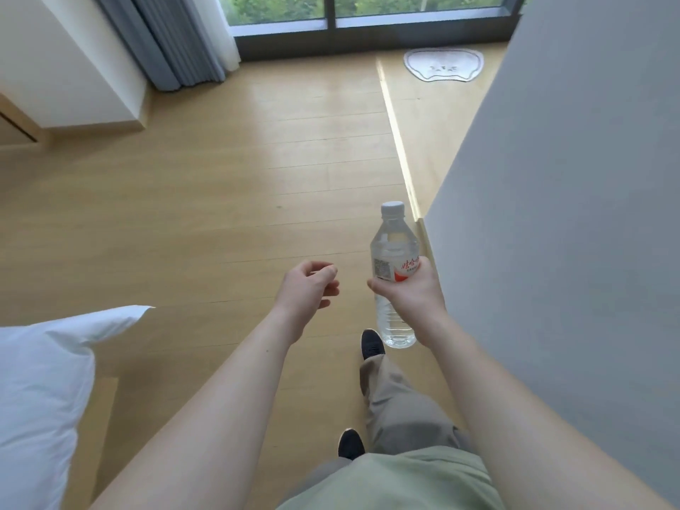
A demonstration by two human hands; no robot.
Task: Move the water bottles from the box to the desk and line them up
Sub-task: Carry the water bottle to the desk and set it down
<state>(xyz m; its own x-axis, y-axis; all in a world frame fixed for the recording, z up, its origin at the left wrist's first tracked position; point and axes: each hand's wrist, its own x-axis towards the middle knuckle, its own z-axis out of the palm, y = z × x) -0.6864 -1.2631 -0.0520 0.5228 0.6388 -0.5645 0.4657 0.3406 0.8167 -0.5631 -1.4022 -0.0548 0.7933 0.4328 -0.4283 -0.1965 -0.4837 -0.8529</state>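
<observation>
At my far left a white pillow point(40, 392) juts in from the bed, and beyond it the curtain point(165, 38) hangs beside the window point(368, 12). The wooden floor point(202, 196) stretches ahead of me.

My left hand point(307, 287) hangs in front of me with the fingers loosely curled and nothing in it. Just right of it, my right hand point(410, 288) is wrapped around the middle of a water bottle point(393, 248), over its label, holding it upright with the white cap on top and the base hanging above my forward shoe point(372, 344). The bottle is clear, full and sealed, held in the air and touching nothing but my hand.

Farther right a small cat-face mat point(443, 65) lies on the floor near the window, and a grey wall point(570, 215) fills the right side.

Neither the box nor the table is in view, so I cannot tell how many bottles are already lined up or how many remain. I judge I am mid-carry, walking with one bottle. This one is not yet set down in the row.
</observation>
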